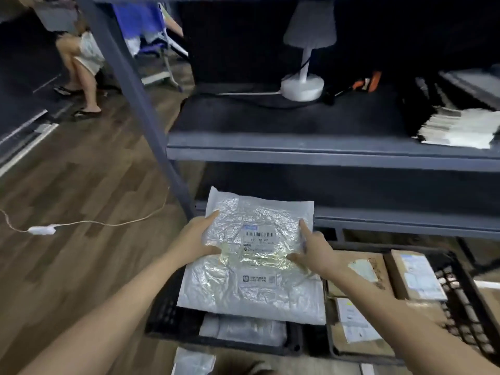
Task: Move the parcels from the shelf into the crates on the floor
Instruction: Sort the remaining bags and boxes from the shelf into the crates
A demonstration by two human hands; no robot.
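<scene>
Nearest the camera, just in front of the left crate (pixel 162 315), a pale plastic bag (pixel 193 362) lies on the wooden floor (pixel 81 266). Inside the left crate rests a grey bag (pixel 243 330). Directly above that crate a person holds a flat silver parcel (pixel 243 290) with a barcode label. The left hand (pixel 194 239) grips the parcel's left edge and the right hand (pixel 316 253) its right edge. On each hand the thumb and forefinger lie spread on top, and the other fingers are hidden beneath. Touching the left crate's right side, the right crate (pixel 460 293) holds cardboard boxes (pixel 359 269). To the crate's left, a cord with a white switch (pixel 42 230) trails over the floor. Behind and above the left crate stands the grey shelf (pixel 297 147), which carries a white lamp (pixel 303 85) and, further right, a stack of white envelopes (pixel 460 128). Far beyond the crate to the left, another person's legs (pixel 81 66) show.
</scene>
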